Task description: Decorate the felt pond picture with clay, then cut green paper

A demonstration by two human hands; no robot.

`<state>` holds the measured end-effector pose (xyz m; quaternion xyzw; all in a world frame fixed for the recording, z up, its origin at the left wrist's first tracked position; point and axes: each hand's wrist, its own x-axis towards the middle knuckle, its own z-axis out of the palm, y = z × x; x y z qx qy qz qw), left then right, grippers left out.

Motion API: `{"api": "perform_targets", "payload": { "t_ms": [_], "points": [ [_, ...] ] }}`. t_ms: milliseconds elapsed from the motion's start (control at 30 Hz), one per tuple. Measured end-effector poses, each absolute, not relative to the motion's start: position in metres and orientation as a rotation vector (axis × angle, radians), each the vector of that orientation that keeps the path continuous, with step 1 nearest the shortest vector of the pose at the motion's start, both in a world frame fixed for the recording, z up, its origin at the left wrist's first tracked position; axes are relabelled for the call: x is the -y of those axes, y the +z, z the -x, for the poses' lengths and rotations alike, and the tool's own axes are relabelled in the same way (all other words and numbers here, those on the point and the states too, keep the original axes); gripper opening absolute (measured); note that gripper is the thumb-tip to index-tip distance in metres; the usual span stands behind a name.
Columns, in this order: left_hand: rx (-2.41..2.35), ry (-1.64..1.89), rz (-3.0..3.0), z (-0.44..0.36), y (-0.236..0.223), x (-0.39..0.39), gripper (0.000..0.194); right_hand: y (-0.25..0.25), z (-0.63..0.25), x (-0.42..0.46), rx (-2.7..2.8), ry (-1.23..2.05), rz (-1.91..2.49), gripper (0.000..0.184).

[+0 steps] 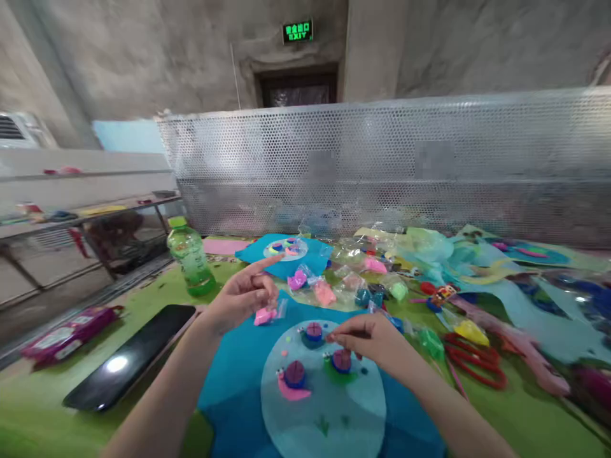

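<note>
Clay snails [294, 375], on pale oval [353, 410], upper two — just beside right grip [375, 337]

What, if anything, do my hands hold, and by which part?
Your left hand looks empty; your right hand has its fingers bunched, but whether they grip anything is unclear.

A perforated screen [377, 152] fronts the rough grey wall [181, 57]; an exit sign [298, 31] (glowing green) hangs above a doorway [300, 92].

Green tabletop [38, 404], bottle [191, 262], phone [131, 356], blue sheet [233, 375]
</note>
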<state>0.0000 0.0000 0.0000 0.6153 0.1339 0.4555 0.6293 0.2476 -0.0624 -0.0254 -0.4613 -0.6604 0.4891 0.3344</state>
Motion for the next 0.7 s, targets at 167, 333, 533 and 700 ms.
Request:
{"api": "perform_targets", "payload": {
  "t_ms": [167,333,533,700],
  "points": [
    [-0.321,1.038,-1.402,-0.0015,0.0029,0.0032,0.058,-0.0262,-0.2474,0.0600,1.716,1.286,1.220,0.024],
    [-0.348,1.049,-1.400,-0.0005,0.0025,0.0041,0.052,-0.0285,-0.2484,0.0600,1.709,1.285,1.222,0.023],
    [-0.376,1.077,-1.401,0.0032,0.0003,0.0013,0.048,-0.0281,-0.2493,0.0599,1.714,1.275,1.204,0.025],
    [-0.397,1.079,-1.398,0.0024,0.0000,-0.0015,0.051,-0.0265,-0.2488,0.0601,1.722,1.259,1.219,0.025]
  ]
}}
